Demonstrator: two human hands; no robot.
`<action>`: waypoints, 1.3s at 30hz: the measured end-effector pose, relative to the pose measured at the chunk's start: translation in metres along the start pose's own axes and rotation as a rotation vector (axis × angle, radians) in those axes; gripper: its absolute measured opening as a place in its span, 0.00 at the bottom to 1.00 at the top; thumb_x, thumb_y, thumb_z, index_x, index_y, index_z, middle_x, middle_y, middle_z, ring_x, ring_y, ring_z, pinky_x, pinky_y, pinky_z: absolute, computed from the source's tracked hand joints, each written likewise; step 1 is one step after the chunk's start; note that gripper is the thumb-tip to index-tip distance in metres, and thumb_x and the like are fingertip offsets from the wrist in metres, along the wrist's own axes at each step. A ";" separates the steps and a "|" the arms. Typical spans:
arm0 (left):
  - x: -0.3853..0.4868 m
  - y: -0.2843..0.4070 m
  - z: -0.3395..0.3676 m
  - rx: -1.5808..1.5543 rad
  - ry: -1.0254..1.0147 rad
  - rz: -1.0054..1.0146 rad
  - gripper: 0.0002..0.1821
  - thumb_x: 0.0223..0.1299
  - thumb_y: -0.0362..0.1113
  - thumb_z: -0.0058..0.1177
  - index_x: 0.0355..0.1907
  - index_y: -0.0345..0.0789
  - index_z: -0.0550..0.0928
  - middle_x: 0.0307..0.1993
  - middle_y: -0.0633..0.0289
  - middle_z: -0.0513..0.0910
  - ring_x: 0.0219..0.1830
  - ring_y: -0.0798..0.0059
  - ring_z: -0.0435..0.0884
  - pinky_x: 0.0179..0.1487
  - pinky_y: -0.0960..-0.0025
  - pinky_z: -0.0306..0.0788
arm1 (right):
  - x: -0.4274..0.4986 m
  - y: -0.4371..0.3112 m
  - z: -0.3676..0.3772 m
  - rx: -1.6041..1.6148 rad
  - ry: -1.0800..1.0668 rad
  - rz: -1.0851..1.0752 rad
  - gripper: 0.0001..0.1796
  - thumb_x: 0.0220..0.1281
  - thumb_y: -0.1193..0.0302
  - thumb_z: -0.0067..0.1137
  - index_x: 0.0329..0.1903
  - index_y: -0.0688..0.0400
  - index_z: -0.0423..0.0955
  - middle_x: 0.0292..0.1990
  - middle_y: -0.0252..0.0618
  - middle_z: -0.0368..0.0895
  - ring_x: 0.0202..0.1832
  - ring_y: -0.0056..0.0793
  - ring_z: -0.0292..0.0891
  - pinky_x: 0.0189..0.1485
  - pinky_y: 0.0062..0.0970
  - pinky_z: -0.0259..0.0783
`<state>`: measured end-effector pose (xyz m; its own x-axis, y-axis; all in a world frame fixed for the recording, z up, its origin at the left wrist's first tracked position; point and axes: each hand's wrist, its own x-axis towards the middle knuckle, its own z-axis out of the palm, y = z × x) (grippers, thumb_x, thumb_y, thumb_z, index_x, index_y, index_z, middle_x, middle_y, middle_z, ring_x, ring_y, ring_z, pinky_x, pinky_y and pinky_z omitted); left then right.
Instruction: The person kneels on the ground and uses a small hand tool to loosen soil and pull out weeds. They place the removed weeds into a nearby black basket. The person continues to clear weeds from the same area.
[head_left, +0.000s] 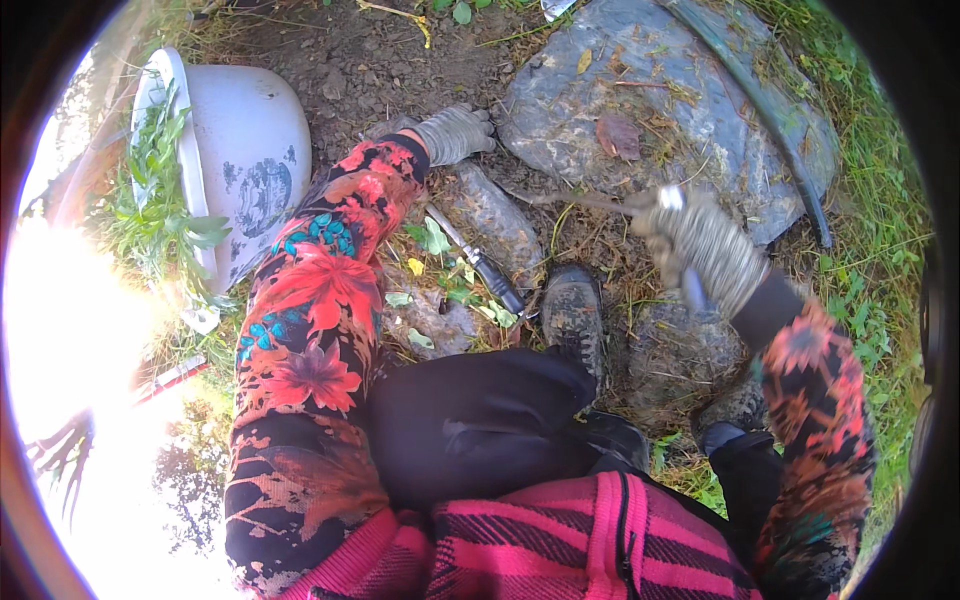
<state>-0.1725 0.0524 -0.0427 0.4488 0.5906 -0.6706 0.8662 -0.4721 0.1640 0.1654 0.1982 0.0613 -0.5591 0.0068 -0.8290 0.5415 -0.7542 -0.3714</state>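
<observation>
My left hand (456, 135), in a grey knitted glove, is down on the dark soil at the left edge of a large flat rock (555, 112). Its fingers point toward the rock, and their undersides are hidden. In a similar glove, blurred, my right hand (697, 240) grips a garden hand tool (570, 198). The tool's thin, bent metal shaft reaches left, low over the ground in front of the rock. A second hand tool (491, 279), with a black handle and a narrow metal blade, lies beside a smaller stone (499, 214), near my boot (574, 315).
On the left a white plastic bucket (251, 142) lies tipped, pulled green weeds (161, 165) at its mouth. A dark hose (757, 105) crosses the large rock. Another stone (675, 352) sits between my feet. Grass (870, 247) borders the right; glare washes out the lower left.
</observation>
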 end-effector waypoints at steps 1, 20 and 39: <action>-0.002 0.000 0.002 -0.020 0.019 -0.035 0.12 0.50 0.32 0.50 0.40 0.40 0.80 0.43 0.59 0.76 0.51 0.59 0.73 0.52 0.60 0.69 | -0.009 0.010 0.008 -0.006 -0.032 -0.012 0.21 0.55 0.73 0.60 0.51 0.65 0.69 0.18 0.26 0.70 0.13 0.13 0.66 0.13 0.15 0.65; -0.013 0.028 -0.003 -0.310 -0.030 -0.480 0.11 0.53 0.41 0.52 0.38 0.41 0.82 0.34 0.51 0.82 0.40 0.51 0.81 0.44 0.54 0.75 | -0.095 0.023 0.000 -0.558 0.129 -0.147 0.20 0.50 0.74 0.63 0.48 0.63 0.74 0.30 0.31 0.77 0.32 0.17 0.73 0.37 0.20 0.71; -0.036 0.158 -0.028 -0.592 0.369 -0.622 0.15 0.62 0.43 0.48 0.48 0.41 0.79 0.38 0.53 0.82 0.43 0.55 0.79 0.49 0.59 0.71 | -0.107 0.024 -0.001 -1.027 0.138 -0.417 0.20 0.48 0.74 0.60 0.48 0.61 0.74 0.30 0.41 0.79 0.33 0.31 0.78 0.38 0.27 0.73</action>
<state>-0.0458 -0.0250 0.0272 -0.1799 0.8435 -0.5061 0.8995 0.3494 0.2624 0.2389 0.1805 0.1406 -0.7779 0.2539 -0.5748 0.6254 0.2240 -0.7475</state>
